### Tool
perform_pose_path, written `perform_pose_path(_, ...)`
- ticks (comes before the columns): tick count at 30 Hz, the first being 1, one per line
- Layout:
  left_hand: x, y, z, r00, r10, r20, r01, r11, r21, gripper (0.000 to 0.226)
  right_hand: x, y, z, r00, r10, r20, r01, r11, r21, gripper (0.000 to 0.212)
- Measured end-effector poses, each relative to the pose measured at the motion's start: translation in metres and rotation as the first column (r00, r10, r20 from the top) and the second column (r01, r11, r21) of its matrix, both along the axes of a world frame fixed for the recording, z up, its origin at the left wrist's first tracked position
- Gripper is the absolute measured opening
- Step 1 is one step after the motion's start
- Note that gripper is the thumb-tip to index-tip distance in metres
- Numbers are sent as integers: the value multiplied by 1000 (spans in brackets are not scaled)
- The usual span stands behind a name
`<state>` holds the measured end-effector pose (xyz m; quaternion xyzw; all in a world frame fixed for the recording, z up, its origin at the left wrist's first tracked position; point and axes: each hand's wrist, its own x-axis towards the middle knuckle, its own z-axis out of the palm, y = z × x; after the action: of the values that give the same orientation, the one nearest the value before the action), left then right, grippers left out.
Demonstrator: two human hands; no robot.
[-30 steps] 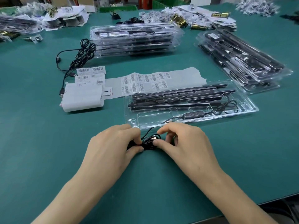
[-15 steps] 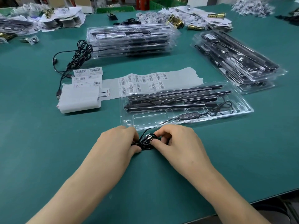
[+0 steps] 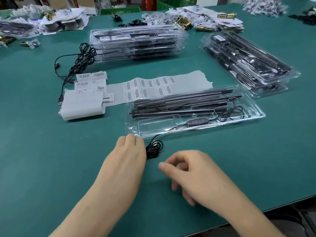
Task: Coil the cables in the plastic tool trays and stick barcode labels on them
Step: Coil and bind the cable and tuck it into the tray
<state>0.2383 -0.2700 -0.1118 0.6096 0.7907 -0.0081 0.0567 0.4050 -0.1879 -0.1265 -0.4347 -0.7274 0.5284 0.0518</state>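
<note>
A clear plastic tool tray lies in front of me, holding long black bars and an inline controller. Its black cable runs out over the near rim to a small coil on the green table. My left hand grips that coil at its left side; the fingers are hidden under the hand. To the right of the coil and nearer to me, my right hand hovers apart from it, fingers loosely curled and holding nothing. A sheet of barcode labels lies just behind the tray.
A folded white backing-paper stack sits at left, with a loose black USB cable behind it. Stacks of filled trays stand at the back and at right. The table edge runs along the lower right.
My right hand has let go of the coil and pulled back toward me. The left hand still holds the coil and has shifted slightly left.
</note>
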Motion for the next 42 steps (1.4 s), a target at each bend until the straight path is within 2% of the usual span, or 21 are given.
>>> perform_pose_path(3, -3, -2, -11, 988, 50, 143, -63, 994, 86, 9, -5, -11, 2, 983, -76, -170, 20, 951, -309, 23)
perform_pose_path(5, -8, -1, -14, 978, 72, 194, -100, 986, 137, 7, -14, -16, 2, 951, -186, -249, 55, 888, -456, 25)
perform_pose_path(8, -9, 1, -8, 930, 119, 346, -167, 980, 112, 9, -28, -25, 1, 894, -322, -312, 105, 826, -554, 32)
perform_pose_path(13, -5, -1, -12, 914, 138, 383, -197, 973, 118, 9, -47, -20, -1, 857, -399, -326, 221, 856, -468, 35)
perform_pose_path(20, -2, -4, -13, 902, 65, 426, -175, 959, 224, 6, -53, -8, -4, 891, -350, -289, 265, 918, -295, 32)
perform_pose_path(25, -16, -5, -15, 915, -38, 402, -74, 963, 258, 13, -58, -3, -4, 884, -373, -281, 279, 904, -323, 28)
perform_pose_path(30, -44, 0, 2, 896, -236, 377, 187, 969, 162, 23, -58, 1, -6, 882, -400, -248, 286, 874, -392, 25)
perform_pose_path(31, -51, 3, 7, 883, -259, 392, 205, 963, 175, 23, -58, 2, -6, 878, -410, -247, 286, 864, -415, 22)
perform_pose_path(34, -74, 20, 17, 891, -264, 370, 134, 931, 341, 30, -56, 4, -4, 871, -430, -237, 287, 837, -466, 14)
perform_pose_path(35, -79, 28, 18, 905, -271, 328, 155, 928, 339, 34, -56, 5, -4, 873, -432, -228, 290, 834, -470, 12)
perform_pose_path(38, -85, 47, 15, 925, -284, 251, 236, 950, 203, 47, -58, 7, -3, 883, -425, -199, 297, 834, -466, 8)
perform_pose_path(42, -86, 47, 9, 925, -294, 240, 233, 939, 254, 44, -60, 9, -2, 900, -399, -176, 285, 843, -455, 10)
